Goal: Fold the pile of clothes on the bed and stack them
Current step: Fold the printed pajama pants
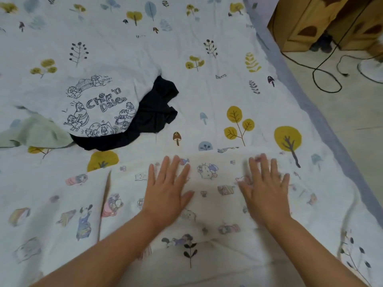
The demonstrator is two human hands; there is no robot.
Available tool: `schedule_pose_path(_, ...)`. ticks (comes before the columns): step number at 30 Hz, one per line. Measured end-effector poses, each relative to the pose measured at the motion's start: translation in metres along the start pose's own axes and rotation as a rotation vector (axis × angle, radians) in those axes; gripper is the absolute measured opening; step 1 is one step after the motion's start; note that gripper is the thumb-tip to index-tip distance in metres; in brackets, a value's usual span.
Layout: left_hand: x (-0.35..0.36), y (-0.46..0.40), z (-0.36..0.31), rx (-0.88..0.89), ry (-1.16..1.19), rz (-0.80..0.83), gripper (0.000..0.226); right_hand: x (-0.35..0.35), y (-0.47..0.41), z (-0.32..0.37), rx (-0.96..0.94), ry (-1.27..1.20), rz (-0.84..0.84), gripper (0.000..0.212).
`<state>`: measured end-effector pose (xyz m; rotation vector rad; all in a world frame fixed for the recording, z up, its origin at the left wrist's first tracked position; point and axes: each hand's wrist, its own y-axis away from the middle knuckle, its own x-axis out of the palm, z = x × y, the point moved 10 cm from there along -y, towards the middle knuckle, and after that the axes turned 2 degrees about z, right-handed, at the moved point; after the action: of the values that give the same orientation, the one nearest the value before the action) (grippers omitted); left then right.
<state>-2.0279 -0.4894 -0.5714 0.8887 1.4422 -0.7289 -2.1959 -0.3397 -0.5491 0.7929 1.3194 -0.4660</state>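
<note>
Head cam: both hands lie flat, fingers spread and straight, on a white cartoon-print garment (209, 183) laid out on the bed sheet (228, 48) near the bottom of the view. Left hand (167, 189) presses the middle of it, right hand (265, 189) presses just beside it (a bit blurry, that one). Neither grips anything. Up and to the left sits the unfolded pile: a white Chip 'n Dale shirt (93, 96) on top of a black garment (153, 112), with a pale green garment (35, 131) touching its left side.
</note>
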Motion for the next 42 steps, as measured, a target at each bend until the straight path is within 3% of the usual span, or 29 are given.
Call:
schedule_pose_path(2,0.025,0.003,0.024,-0.027,-0.009,0.072,0.065,0.029,-0.010,-0.016,0.058,0.019,0.128,0.080)
schedule_pose_path(5,0.042,0.002,0.048,-0.044,-0.006,0.143,0.068,0.046,-0.021,-0.042,0.161,0.018,0.209,0.080)
schedule_pose_path(10,0.047,-0.004,0.055,-0.069,0.027,0.253,0.082,0.054,-0.032,-0.045,0.190,0.032,0.276,0.079)
schedule_pose_path(12,0.044,-0.006,0.050,-0.091,0.030,0.312,0.073,0.038,-0.029,-0.039,0.186,0.036,0.186,0.074)
schedule_pose_path(14,0.029,0.003,0.044,-0.099,0.028,0.356,0.066,0.007,-0.022,-0.015,0.095,0.008,-0.037,0.055)
schedule_pose_path(16,0.010,0.018,0.044,-0.118,0.049,0.325,0.061,-0.006,-0.010,0.018,0.008,-0.054,-0.146,0.047)
schedule_pose_path(20,-0.035,0.063,0.070,-0.250,0.059,-0.080,0.050,0.001,0.012,0.095,-0.156,-0.145,-0.130,0.050)
schedule_pose_path(22,-0.042,0.096,0.086,-0.365,0.074,-0.169,0.049,0.001,0.025,0.137,-0.292,-0.170,-0.152,0.054)
schedule_pose_path(26,-0.026,0.165,0.101,-0.578,0.101,0.009,0.069,-0.003,0.067,0.217,-0.556,-0.221,-0.244,0.051)
schedule_pose_path(30,-0.003,0.205,0.115,-0.667,0.208,0.288,0.077,0.010,0.105,0.288,-0.771,-0.183,-0.162,0.075)
schedule_pose_path(32,-0.011,0.209,0.130,-0.709,0.347,0.321,0.054,0.014,0.116,0.310,-0.812,-0.192,-0.129,0.081)
schedule_pose_path(34,-0.013,0.211,0.142,-0.625,0.531,0.389,0.027,0.016,0.124,0.328,-0.838,-0.152,-0.090,0.087)
schedule_pose_path(37,-0.047,0.212,0.179,-0.544,0.790,0.379,0.022,0.020,0.134,0.353,-0.928,-0.098,-0.035,0.090)
schedule_pose_path(39,-0.066,0.216,0.211,-0.544,0.920,0.379,0.034,0.015,0.137,0.373,-0.995,-0.122,-0.022,0.073)
schedule_pose_path(42,-0.070,0.231,0.263,-0.662,0.971,0.376,0.036,-0.010,0.130,0.401,-0.967,-0.236,-0.151,0.015)
